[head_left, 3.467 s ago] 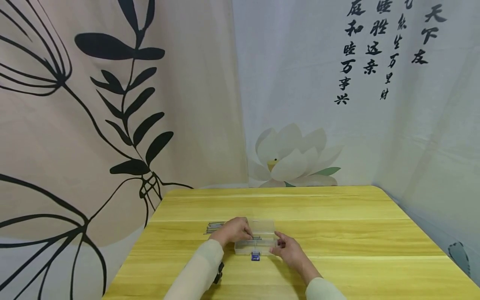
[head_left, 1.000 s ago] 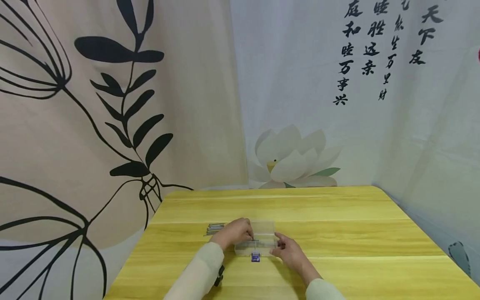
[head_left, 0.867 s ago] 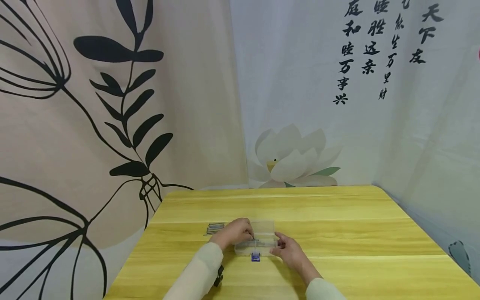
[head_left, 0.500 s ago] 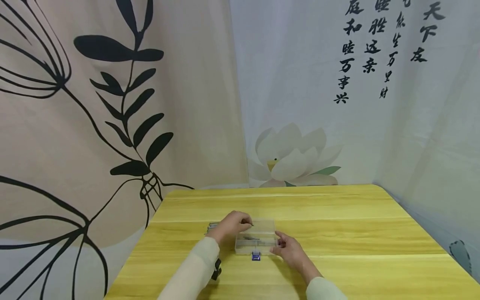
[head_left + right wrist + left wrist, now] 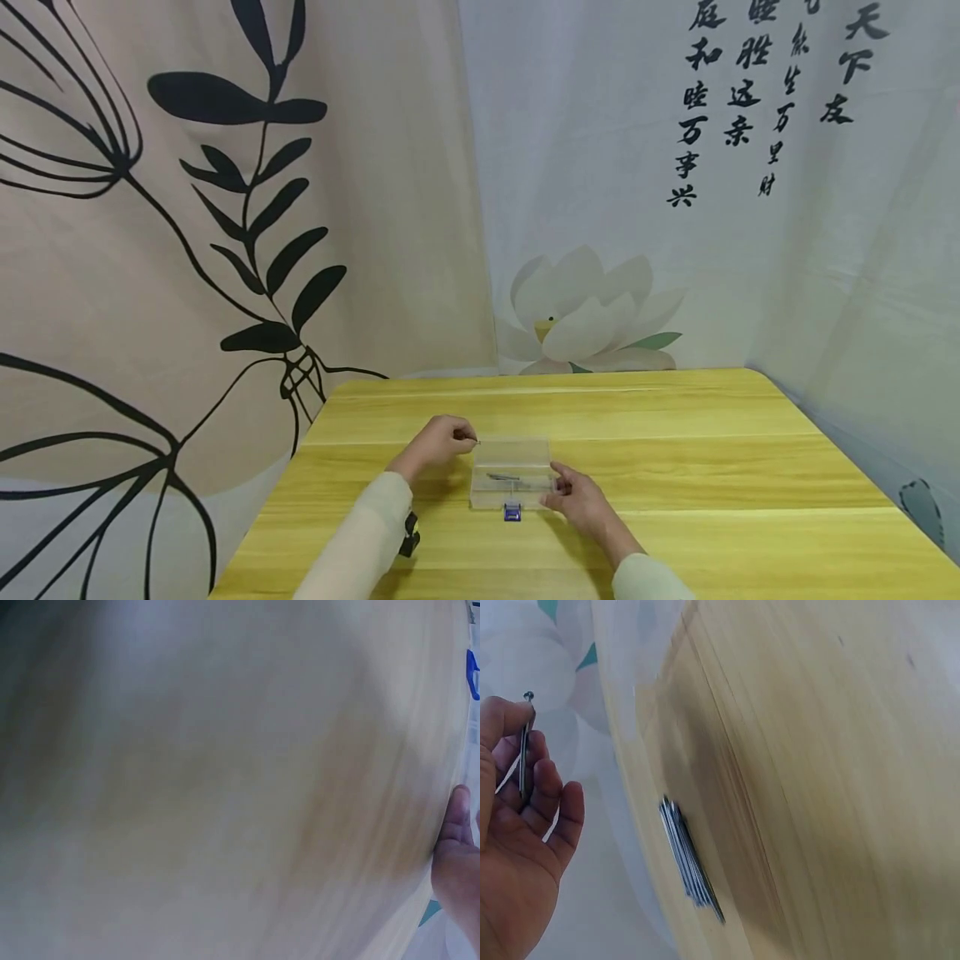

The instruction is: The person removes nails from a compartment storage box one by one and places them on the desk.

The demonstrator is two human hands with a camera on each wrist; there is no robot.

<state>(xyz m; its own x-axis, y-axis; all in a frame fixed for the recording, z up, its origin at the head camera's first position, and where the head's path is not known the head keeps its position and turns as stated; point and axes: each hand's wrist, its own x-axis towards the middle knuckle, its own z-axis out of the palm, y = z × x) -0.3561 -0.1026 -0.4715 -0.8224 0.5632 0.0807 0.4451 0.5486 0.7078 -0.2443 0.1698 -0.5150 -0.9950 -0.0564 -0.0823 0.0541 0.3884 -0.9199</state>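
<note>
My left hand is off the back left corner of a clear plastic box. Between thumb and fingers it pinches a nail, its head pointing up in the left wrist view. The box stands with its lid tipped back, and thin metal nails lie inside; how many is too small to tell. My right hand grips the right end of the box, fingers behind and thumb in front. Only part of that hand shows at the right wrist view's edge.
A bundle of several nails lies on the wooden table, left of the box; in the head view my left hand and forearm hide it. A blue latch sticks out from the box's front. A printed cloth hangs behind.
My left hand has risen out of the box and moved left and away, the pinched nail with it. Nails inside the box came into sight. My right hand stays on the box.
</note>
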